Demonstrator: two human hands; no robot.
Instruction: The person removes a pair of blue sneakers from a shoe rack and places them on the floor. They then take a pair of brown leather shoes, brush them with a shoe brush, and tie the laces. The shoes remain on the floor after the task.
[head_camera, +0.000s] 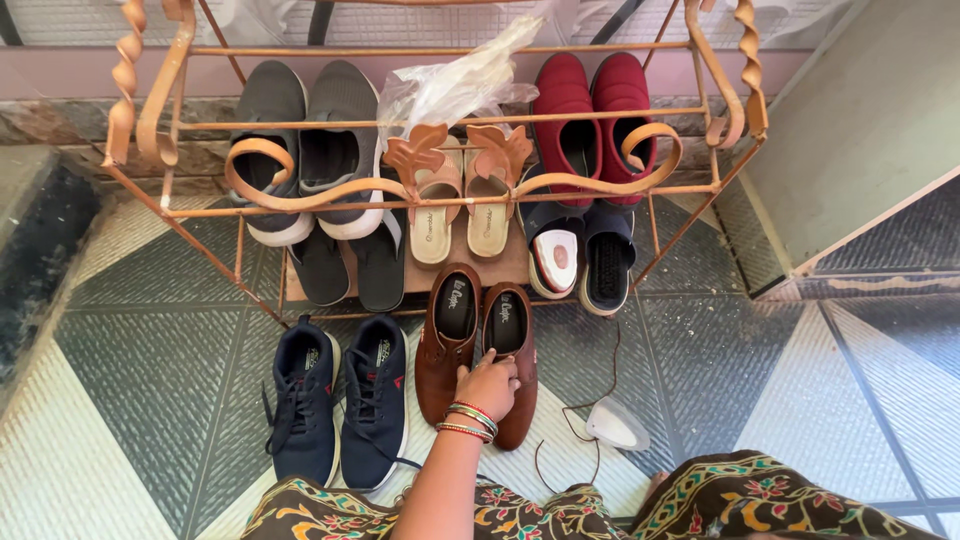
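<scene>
Fingers (497, 371) of one hand (487, 388) (which hand, cannot tell) grip pair of brown leather shoes (478, 345) on tiled floor (140, 380), just near of metal shoe rack (440, 190). Risk: smooth leather slips, since one grip spans both shoes. Navy mesh sneakers (338, 398) left; white plastic piece with cord (615, 424) right.

We are looking at a pair of brown leather shoes (476, 345) sitting side by side on the tiled floor, just in front of the rack's lowest shelf. We are seeing them upright, their dark insoles facing up and their openings lying toward the rack, toes pointing back toward us. The two shoes are touching along their inner edges, and our fingers are covering the front of the right-hand one.
</scene>
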